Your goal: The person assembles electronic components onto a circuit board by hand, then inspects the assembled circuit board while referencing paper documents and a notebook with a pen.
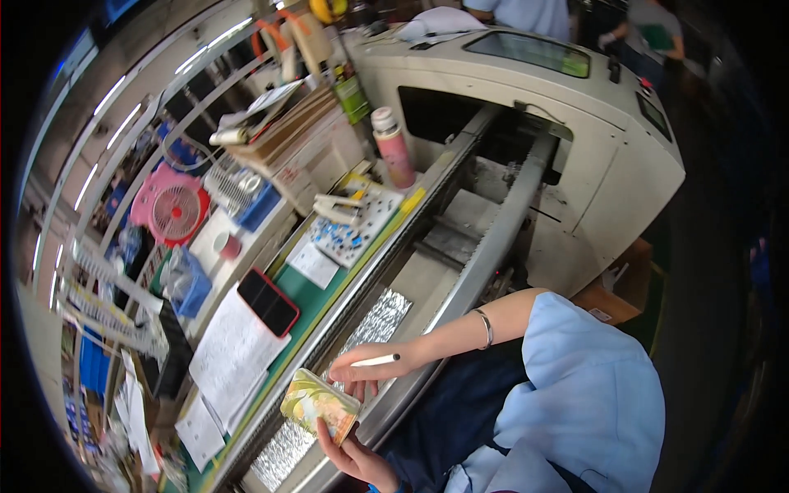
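My left hand is closed on a small rounded-corner case with a green, yellow and orange floral pattern, its thumb on the face. What the case contains does not show. Right beside it, my right hand is closed on a white pen with a dark end, which points away from the case. The right fingertips are at the far edge of the case; whether they also grip it, I cannot tell. A silver bangle circles my right wrist. Both hands are above a conveyor rail holding crinkled silver sheets.
A large pale machine stands at the conveyor's far end. Along the bench lie a red-edged phone, papers and a board with small blue pieces. A pink bottle and a pink fan stand beyond. People work in the background.
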`<action>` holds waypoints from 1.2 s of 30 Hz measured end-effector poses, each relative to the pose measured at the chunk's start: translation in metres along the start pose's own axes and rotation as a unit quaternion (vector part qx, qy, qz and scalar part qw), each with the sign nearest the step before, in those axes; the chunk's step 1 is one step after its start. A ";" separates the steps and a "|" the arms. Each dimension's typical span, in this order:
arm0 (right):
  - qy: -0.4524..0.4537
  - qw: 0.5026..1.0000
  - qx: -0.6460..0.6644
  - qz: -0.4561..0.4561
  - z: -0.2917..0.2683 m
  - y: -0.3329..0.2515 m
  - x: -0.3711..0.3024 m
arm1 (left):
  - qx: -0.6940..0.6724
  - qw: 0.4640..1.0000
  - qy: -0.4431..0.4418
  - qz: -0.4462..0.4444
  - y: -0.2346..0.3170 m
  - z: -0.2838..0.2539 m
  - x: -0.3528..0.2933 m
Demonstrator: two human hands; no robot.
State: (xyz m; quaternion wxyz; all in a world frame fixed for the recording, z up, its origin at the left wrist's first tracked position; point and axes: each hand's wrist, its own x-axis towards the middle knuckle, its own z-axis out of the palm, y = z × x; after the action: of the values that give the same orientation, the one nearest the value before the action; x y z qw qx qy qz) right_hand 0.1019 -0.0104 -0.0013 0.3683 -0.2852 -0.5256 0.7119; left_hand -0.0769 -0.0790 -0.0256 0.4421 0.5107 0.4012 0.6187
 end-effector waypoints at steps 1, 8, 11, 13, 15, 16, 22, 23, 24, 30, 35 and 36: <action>0.011 0.999 -0.039 -0.015 -0.005 -0.003 -0.005 | 0.053 0.998 -0.027 0.016 -0.001 0.005 0.003; 0.064 0.996 -0.047 -0.040 -0.024 -0.010 -0.031 | 0.145 0.979 -0.138 0.047 0.012 0.027 0.026; 0.073 0.996 -0.015 -0.048 -0.030 -0.011 -0.040 | 0.124 0.983 -0.132 0.031 0.014 0.038 0.034; 0.065 0.996 -0.005 -0.054 -0.033 -0.010 -0.043 | 0.095 0.983 -0.157 0.022 0.011 0.038 0.038; 0.063 0.997 0.008 -0.053 -0.031 -0.013 -0.042 | 0.059 0.984 -0.168 0.003 0.008 0.033 0.042; 0.062 0.996 0.016 -0.055 -0.031 -0.013 -0.042 | 0.047 0.985 -0.168 0.001 0.006 0.033 0.043; 0.059 0.997 0.021 -0.056 -0.034 -0.012 -0.045 | -0.012 0.986 -0.167 -0.021 0.011 0.040 0.045; 0.058 0.997 0.020 -0.057 -0.034 -0.012 -0.045 | -0.012 0.986 -0.167 -0.019 0.012 0.041 0.046; 0.048 0.997 0.024 -0.059 -0.034 -0.012 -0.045 | -0.030 0.986 -0.163 -0.025 0.013 0.042 0.046; 0.011 0.998 0.045 -0.051 -0.029 -0.009 -0.044 | -0.056 0.985 -0.157 -0.044 0.020 0.043 0.046; -0.021 1.000 -0.017 0.001 -0.024 -0.012 -0.046 | -0.014 0.984 -0.176 -0.026 0.022 0.040 0.044; 0.014 0.995 -0.048 -0.090 -0.021 -0.009 -0.046 | -0.014 0.984 -0.176 -0.026 0.024 0.040 0.044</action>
State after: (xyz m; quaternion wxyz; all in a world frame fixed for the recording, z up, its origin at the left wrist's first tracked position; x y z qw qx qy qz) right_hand 0.1468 -0.0357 0.0022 0.4241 -0.2642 -0.5772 0.6459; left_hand -0.0447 -0.0423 0.0158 0.5288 0.5950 0.3210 0.5131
